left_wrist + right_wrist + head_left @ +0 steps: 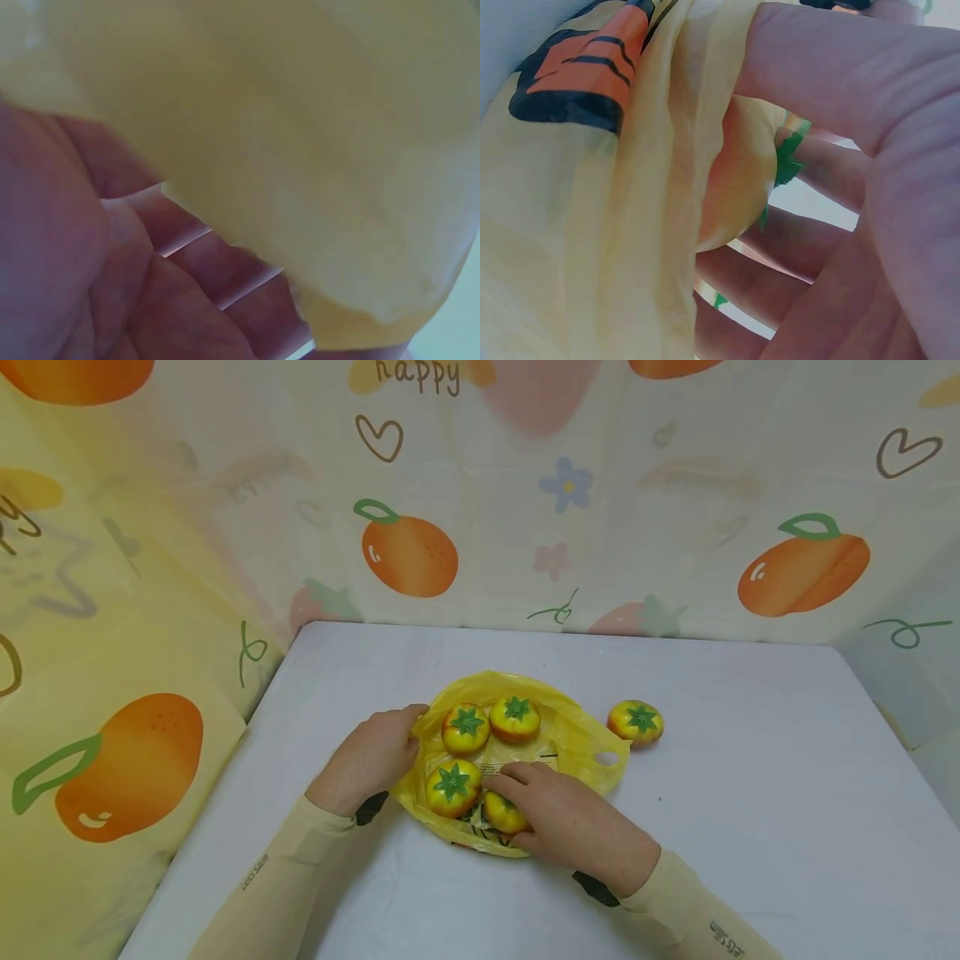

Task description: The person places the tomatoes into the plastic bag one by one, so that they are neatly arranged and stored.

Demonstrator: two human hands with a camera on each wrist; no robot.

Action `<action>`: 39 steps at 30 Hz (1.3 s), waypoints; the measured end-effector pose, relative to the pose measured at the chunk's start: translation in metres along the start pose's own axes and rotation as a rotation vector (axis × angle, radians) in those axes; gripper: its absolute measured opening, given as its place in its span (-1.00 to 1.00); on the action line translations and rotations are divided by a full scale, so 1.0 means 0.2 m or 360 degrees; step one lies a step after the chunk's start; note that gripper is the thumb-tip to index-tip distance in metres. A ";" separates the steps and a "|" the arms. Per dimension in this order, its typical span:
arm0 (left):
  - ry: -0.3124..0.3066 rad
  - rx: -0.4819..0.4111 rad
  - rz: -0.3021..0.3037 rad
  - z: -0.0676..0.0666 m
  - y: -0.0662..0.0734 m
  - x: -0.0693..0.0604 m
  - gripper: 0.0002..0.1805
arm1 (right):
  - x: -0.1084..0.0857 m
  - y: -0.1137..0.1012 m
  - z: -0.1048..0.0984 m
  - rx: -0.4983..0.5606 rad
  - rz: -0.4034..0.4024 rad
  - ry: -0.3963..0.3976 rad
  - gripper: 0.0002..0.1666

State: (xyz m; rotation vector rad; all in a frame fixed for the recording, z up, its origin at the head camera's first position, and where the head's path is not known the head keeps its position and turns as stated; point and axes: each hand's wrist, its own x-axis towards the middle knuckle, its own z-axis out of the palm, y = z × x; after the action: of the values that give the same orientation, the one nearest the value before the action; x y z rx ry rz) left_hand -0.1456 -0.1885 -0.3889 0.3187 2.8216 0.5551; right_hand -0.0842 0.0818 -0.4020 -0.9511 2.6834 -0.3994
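A yellow plastic bag (581, 735) lies spread with its mouth facing up. My left hand (367, 756) holds the bag's left rim; in the left wrist view the bag film (300, 150) hides part of the fingers. Inside the bag, my right hand (581, 818) grips a yellow-orange persimmon (501, 814) with a green calyx, its thumb on the near side and fingers on the far side. From the right wrist, this persimmon (742, 187) shows partly behind the bag's edge. Three similar persimmons (465, 729) sit at the left and back of the bag.
Another persimmon (636, 722) stands on the white table (750, 793), just right of the bag's handle end. A fruit-printed curtain (480, 527) hangs behind the table and along its left side.
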 end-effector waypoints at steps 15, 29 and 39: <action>-0.0003 0.0015 -0.0009 -0.01 0.02 0.00 -0.46 | -0.01 0.01 -0.06 0.0075 0.0058 -0.0005 -0.15; -0.0008 0.0018 -0.0021 0.00 0.01 0.00 -0.46 | -0.11 0.21 -0.26 0.0237 0.0242 0.0284 -0.19; -0.0009 0.0015 -0.0022 0.01 0.00 0.01 -0.46 | -0.25 0.49 -0.40 0.0334 0.0470 0.0473 -0.20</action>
State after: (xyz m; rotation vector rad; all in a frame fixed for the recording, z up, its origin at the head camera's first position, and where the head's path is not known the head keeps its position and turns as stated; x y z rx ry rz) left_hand -0.1460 -0.1870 -0.3901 0.3021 2.8193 0.5373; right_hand -0.1303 0.2004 -0.3542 -0.4558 2.9068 -0.7898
